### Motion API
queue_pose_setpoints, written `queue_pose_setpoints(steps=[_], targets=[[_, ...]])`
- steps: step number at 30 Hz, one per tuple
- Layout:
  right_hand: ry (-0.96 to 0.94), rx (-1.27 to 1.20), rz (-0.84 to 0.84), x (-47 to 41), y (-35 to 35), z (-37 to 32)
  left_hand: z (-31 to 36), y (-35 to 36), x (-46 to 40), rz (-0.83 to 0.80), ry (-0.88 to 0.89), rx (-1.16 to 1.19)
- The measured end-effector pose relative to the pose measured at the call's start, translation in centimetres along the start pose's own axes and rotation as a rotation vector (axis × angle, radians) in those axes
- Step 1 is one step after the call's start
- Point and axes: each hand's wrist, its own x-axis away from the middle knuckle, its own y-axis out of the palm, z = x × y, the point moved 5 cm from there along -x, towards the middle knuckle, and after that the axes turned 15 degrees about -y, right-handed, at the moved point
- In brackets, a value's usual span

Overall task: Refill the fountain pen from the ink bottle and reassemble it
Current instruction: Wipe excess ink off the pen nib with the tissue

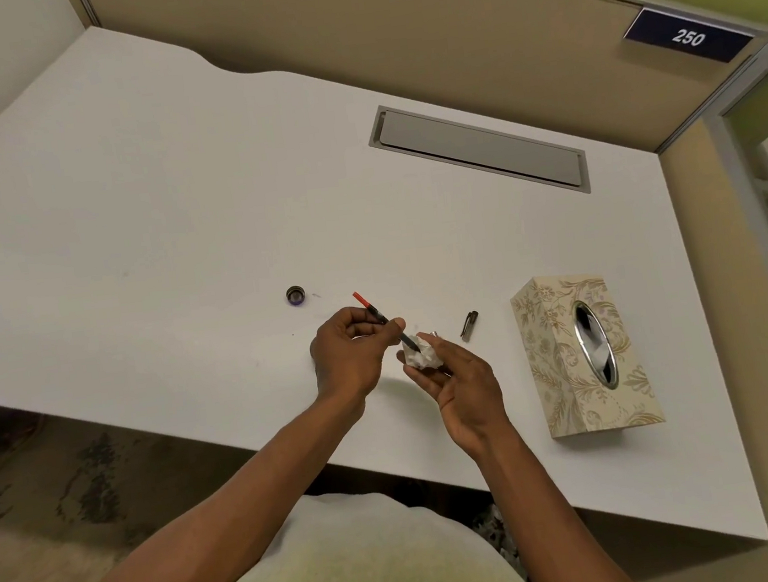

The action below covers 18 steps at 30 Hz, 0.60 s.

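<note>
Fingers of the left hand (pixel 350 347) pinch the pen (pixel 382 317), its long axis running from far-left down to near-right, nib touching the tissue (pixel 423 355) cupped in the right hand (pixel 459 378).

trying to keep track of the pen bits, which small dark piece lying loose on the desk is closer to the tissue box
The slim dark pen cap with a clip, lying just left of the floral tissue box. The round dark bottle cap with a purple rim sits much farther left, beyond both hands.
</note>
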Motion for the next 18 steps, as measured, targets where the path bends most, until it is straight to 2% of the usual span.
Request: queue_pose_setpoints(steps=[10, 18], targets=[[-0.176, 0.254, -0.024, 0.04, 0.07, -0.22, -0.31, 0.04, 0.2, 0.009, 0.024, -0.034], [-0.182, 0.318, 0.009, 0.16, 0.0, 0.06, 0.23, -0.44, 0.02, 0.013, 0.044, -0.042]])
